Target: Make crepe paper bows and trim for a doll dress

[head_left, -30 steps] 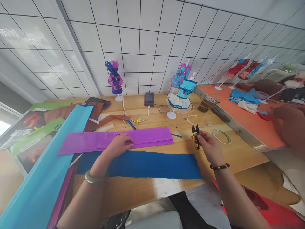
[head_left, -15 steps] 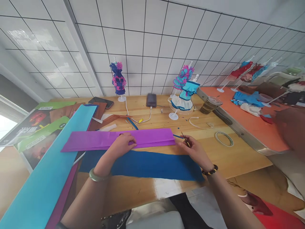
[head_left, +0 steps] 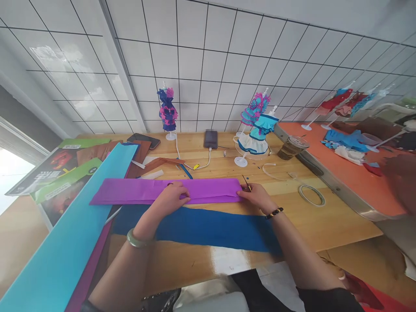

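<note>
A folded strip of purple crepe paper (head_left: 130, 190) lies crosswise in front of me. My left hand (head_left: 172, 199) rests on its middle, with thumb and fingertips pinching near the lower fold. At the strip's right end, my right hand (head_left: 255, 196) grips small scissors (head_left: 247, 184), their slim tips pointing up and away. The thumb of that hand touches the purple paper's edge, while the scissor handles are mostly hidden in the fingers. A dark blue paper strip (head_left: 208, 229) lies flat below the purple one, partly under my right wrist.
Light blue paper (head_left: 74, 225) runs diagonally on the left, over packages (head_left: 61, 173). Dressed mini mannequins (head_left: 168, 115) stand along the tiled wall. A phone (head_left: 211, 138) on a cable, a drink cup (head_left: 292, 147) and a tape roll (head_left: 311, 195) sit on the wooden table.
My right hand has moved left onto the purple paper's right end, scissors still in it. My left hand stays on the strip. The whole view has shifted slightly.
</note>
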Demonstrator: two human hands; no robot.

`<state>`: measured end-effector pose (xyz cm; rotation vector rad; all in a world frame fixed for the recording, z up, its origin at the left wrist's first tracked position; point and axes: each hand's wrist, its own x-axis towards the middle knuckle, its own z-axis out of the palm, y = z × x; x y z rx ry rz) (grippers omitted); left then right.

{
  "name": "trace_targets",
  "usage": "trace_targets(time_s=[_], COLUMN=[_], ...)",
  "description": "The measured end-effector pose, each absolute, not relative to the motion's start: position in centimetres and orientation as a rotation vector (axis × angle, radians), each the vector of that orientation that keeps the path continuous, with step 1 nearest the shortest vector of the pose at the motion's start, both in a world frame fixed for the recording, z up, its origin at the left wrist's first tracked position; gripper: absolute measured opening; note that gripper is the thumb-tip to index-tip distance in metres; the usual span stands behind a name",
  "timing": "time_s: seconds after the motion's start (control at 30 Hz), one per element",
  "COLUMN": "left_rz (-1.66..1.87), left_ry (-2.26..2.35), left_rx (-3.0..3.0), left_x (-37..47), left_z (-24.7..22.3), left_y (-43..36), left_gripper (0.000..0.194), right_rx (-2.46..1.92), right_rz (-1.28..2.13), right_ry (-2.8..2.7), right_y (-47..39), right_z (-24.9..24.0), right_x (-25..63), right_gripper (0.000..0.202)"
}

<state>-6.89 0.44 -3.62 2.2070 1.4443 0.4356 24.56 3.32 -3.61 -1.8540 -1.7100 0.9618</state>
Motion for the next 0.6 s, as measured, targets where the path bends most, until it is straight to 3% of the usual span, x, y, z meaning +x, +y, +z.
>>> trace_targets(time_s=[0.13, 0.27, 0.6], left_rz=[0.468, 0.521, 0.873], left_ry=[1.428, 1.426, 1.630], left_rx=[2.213, 2.288, 2.317], left_x=[-6.9, -7.0, -7.0], left_z=[-3.5, -3.3, -3.1], left_y=[0.5, 0.6, 0.6], left_gripper=[0.021, 0.022, 0.031], right_rx=[-1.802, -1.758, -1.596], right_rz=[1.043, 1.042, 0.716], right_ry=[-1.715, -1.703, -1.905], right_y=[3.2, 3.5, 6.8], right_z=[-2.1, 0.3, 4.3], right_x=[24.3, 23.7, 21.6], right_gripper=[0.022, 0.027, 0.034])
